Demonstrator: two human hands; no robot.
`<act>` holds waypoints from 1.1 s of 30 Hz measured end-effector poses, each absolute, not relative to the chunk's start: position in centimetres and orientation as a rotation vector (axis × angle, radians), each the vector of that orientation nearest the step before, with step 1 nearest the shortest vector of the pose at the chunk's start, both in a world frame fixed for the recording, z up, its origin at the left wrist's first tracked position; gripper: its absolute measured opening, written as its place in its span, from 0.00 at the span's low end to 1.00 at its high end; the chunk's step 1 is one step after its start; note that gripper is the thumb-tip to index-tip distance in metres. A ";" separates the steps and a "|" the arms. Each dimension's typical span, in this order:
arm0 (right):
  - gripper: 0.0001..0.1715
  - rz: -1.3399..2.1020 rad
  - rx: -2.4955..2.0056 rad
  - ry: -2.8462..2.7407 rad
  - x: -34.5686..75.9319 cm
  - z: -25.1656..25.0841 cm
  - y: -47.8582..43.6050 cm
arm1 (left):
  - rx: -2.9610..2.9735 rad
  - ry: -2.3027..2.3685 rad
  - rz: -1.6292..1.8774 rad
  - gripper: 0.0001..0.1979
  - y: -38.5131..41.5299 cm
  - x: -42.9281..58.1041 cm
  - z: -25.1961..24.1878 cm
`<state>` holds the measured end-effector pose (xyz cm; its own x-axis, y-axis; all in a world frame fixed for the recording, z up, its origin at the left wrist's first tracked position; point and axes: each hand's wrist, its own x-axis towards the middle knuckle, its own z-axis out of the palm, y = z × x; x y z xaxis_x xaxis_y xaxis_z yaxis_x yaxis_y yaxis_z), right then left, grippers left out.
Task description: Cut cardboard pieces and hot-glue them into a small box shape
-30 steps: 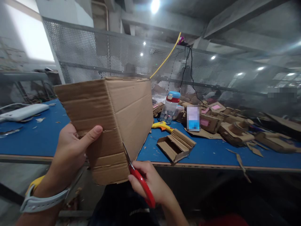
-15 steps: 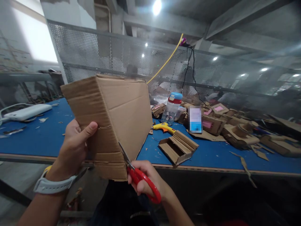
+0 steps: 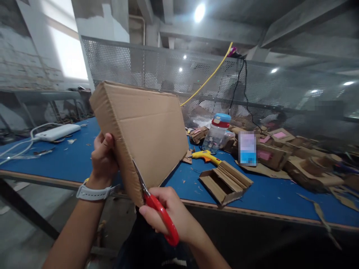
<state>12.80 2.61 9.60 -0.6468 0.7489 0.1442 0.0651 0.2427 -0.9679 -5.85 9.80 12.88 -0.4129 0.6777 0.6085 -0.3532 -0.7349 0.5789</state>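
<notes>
A large folded sheet of brown cardboard [image 3: 148, 138] is held upright and tilted over the near edge of the table. My left hand [image 3: 105, 160] grips its left side, thumb along the narrow face and the other fingers mostly hidden. In my right hand [image 3: 174, 211] are red-handled scissors [image 3: 164, 218], closed around by the fingers. Their blade lies along the lower part of the fold between the narrow and the wide face; whether it cuts into the board I cannot tell. A small open cardboard box [image 3: 224, 183] lies to the right of my right hand.
On the blue table [image 3: 81, 160] are a yellow glue gun [image 3: 206, 155], a bottle with a blue lid [image 3: 215, 134] and a phone-like screen [image 3: 248, 148]. Cardboard pieces [image 3: 314, 168] pile up at right. A white power bank [image 3: 58, 132] with cables lies at left. Behind stands a perforated metal panel [image 3: 157, 71].
The cardboard has turned, so its narrow left face shows less and its wide face more. Both hands have turned with it, the scissors staying at the fold. The view has shifted left.
</notes>
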 end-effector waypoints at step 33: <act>0.51 1.806 -0.518 -1.856 14.9 8.5 4.1 | 1.304 0.547 2.049 0.24 8.5 -6.4 13.1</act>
